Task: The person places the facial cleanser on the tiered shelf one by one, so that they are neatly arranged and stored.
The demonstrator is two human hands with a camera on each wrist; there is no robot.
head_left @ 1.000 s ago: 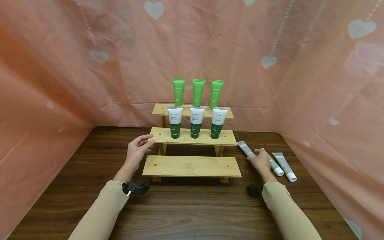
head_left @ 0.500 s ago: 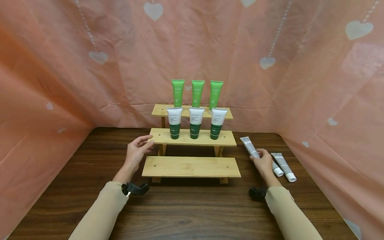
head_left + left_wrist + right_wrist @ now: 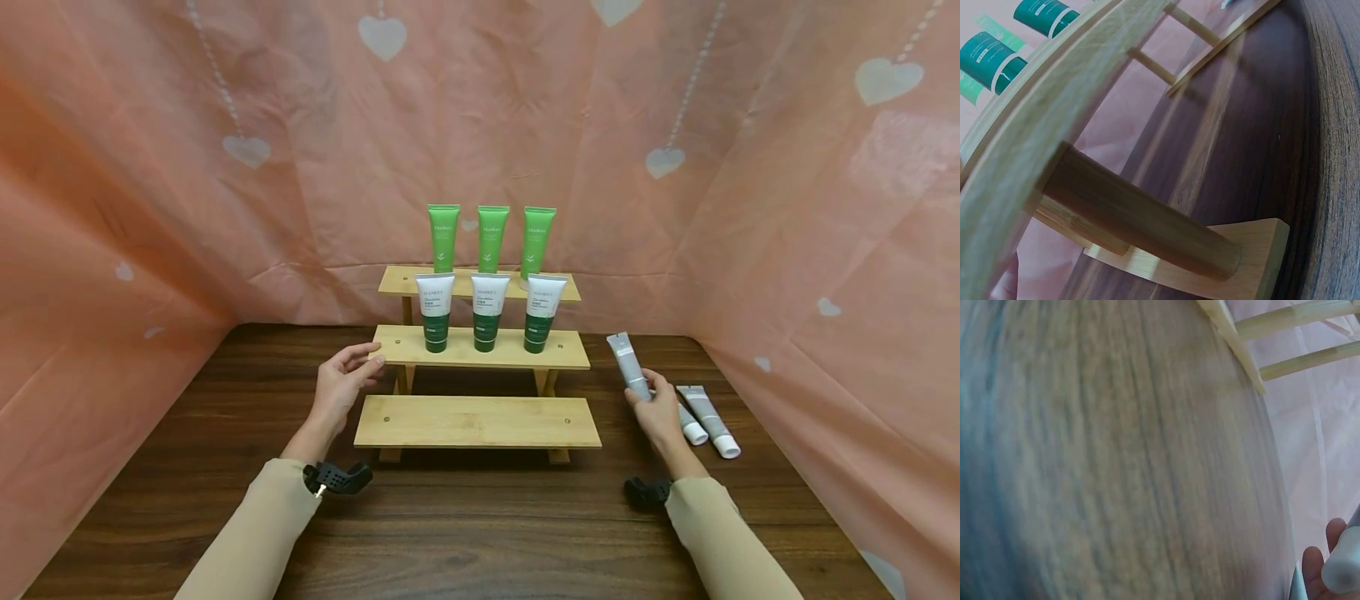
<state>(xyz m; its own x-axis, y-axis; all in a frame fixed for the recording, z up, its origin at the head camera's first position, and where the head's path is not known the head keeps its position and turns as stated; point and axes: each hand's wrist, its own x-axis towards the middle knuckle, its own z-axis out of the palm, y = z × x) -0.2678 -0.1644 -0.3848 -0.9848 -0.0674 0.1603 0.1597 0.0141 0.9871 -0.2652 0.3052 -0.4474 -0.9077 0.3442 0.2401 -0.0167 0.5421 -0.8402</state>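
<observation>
My right hand [image 3: 660, 415] grips a silver-grey squeeze tube [image 3: 628, 364], its flat end pointing up and away. In the right wrist view the tube's white cap [image 3: 1342, 565] shows at the lower right, with fingertips [image 3: 1312, 564] beside it. My left hand [image 3: 337, 385] pinches the left end of the middle shelf of a three-tier bamboo stand [image 3: 478, 421]. Three white-and-green tubes [image 3: 486, 312] stand caps down on that middle shelf. Behind them, three bright green tubes [image 3: 491, 237] stand on the top shelf. The bottom shelf is bare.
Two more grey tubes, one partly behind my right hand [image 3: 692, 427] and one farther right [image 3: 711, 422], lie on the dark wooden table [image 3: 480, 525]. A pink curtain [image 3: 300, 192] with white hearts encloses the back and sides.
My right hand has lifted the nearest grey tube off the table and shifted slightly right, the tube tilting more upright. My left hand stays at the shelf end.
</observation>
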